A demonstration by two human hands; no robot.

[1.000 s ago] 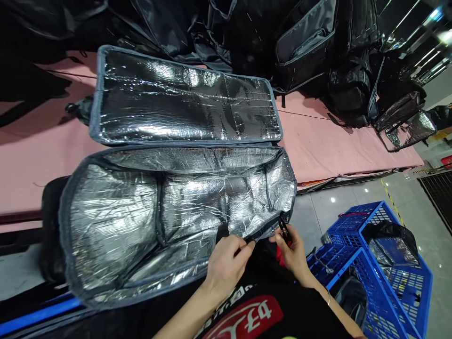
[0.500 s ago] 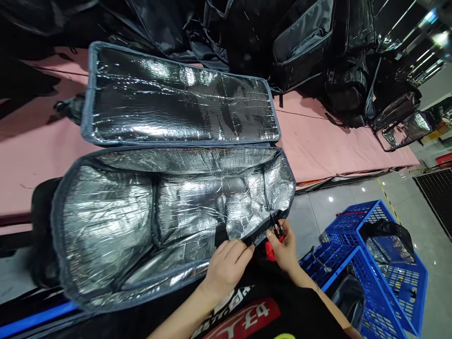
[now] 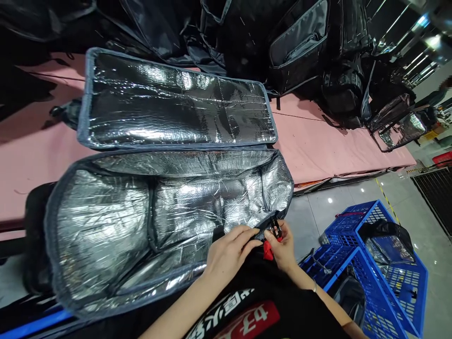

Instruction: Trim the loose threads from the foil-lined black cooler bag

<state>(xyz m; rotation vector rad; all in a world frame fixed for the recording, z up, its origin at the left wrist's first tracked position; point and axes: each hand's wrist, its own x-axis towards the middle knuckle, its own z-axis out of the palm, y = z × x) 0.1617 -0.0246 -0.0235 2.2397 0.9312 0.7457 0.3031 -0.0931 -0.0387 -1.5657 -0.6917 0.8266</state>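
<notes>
A large insulated bag [image 3: 187, 202] with a silver foil lining lies open in front of me, its foil-lined lid [image 3: 180, 103] folded back on the table. My left hand [image 3: 231, 249] is closed in a pinch on the bag's near rim, towards the right corner. Just right of it, my right hand [image 3: 282, 245] grips small black thread snips [image 3: 276, 228] with something red [image 3: 268, 249] wrapped at the handle. The snips are close to the rim; whether the blades touch it is hidden. A black strap piece [image 3: 218, 233] lies over the lining beside my left hand.
A pink-covered table [image 3: 310, 136] runs beneath the bag. Several black bags [image 3: 296, 42] are piled along its far side. Blue plastic crates [image 3: 381, 268] holding bags stand on the floor at my right. Farther back, a person [image 3: 438, 96] is at the right edge.
My left hand has slid right along the rim, closer to my right hand, and its fingers now point to the snips. The bag appears slightly farther left in view.
</notes>
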